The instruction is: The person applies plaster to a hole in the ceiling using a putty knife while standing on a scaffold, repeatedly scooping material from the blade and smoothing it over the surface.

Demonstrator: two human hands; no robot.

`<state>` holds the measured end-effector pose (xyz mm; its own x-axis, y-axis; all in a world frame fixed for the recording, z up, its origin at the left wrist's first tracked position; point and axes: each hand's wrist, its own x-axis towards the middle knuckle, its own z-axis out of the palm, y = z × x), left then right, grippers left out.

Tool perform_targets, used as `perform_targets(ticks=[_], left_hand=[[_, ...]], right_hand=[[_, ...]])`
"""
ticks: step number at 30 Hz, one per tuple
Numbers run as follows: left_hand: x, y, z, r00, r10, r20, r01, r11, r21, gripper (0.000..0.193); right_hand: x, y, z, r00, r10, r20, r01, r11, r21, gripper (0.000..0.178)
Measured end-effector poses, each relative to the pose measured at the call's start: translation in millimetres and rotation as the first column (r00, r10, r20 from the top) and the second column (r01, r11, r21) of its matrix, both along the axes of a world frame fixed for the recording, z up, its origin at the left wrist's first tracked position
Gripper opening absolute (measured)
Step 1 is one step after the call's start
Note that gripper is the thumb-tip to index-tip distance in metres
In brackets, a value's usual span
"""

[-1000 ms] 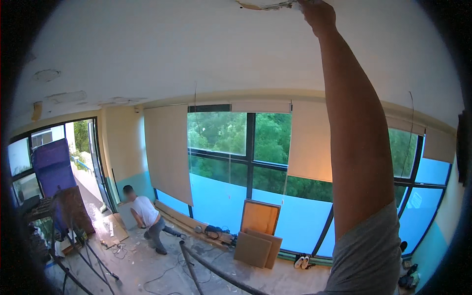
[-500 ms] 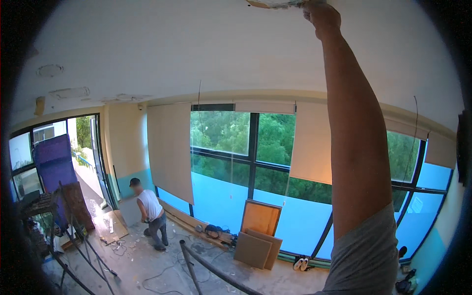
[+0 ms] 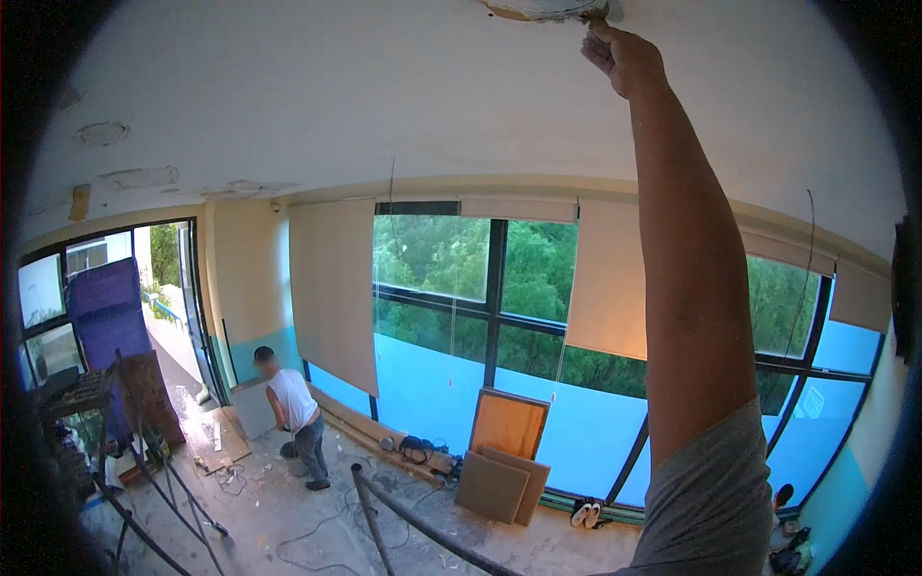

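Right hand (image 3: 624,60) has slid slightly left along the white ceiling (image 3: 317,96) since a second ago, grip closed on a trowel-like tool (image 3: 552,10) pressed flat at the wet plaster patch, so smoothing continues; left hand out of view.

Ceiling (image 3: 384,86): matt white paint, flaking patches. Plaster patch (image 3: 543,8): rough, grey. Wooden boards (image 3: 507,424): plain, matt. Window glass (image 3: 451,254): glossy. Floor (image 3: 288,523): rough concrete.
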<state>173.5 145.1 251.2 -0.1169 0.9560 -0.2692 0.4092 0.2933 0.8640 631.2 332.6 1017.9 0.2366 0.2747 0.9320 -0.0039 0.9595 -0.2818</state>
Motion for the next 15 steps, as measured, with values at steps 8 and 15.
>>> perform_targets(ticks=[8, 15], left_hand=[[2.5, 1.0, 0.4, 1.000, -0.006, 0.014, 0.006, 1.000, 0.012, 0.045], [4.8, -19.8, 1.6, 0.999, 0.043, 0.018, -0.043, 0.999, 0.007, 0.044]], right_hand=[[-9.3, -12.3, 6.4, 0.998, 0.063, -0.029, -0.064, 0.997, -0.036, 0.027], [-30.4, 32.5, 26.0, 0.953, 0.230, -0.196, -0.228, 0.973, 0.035, 0.023]])
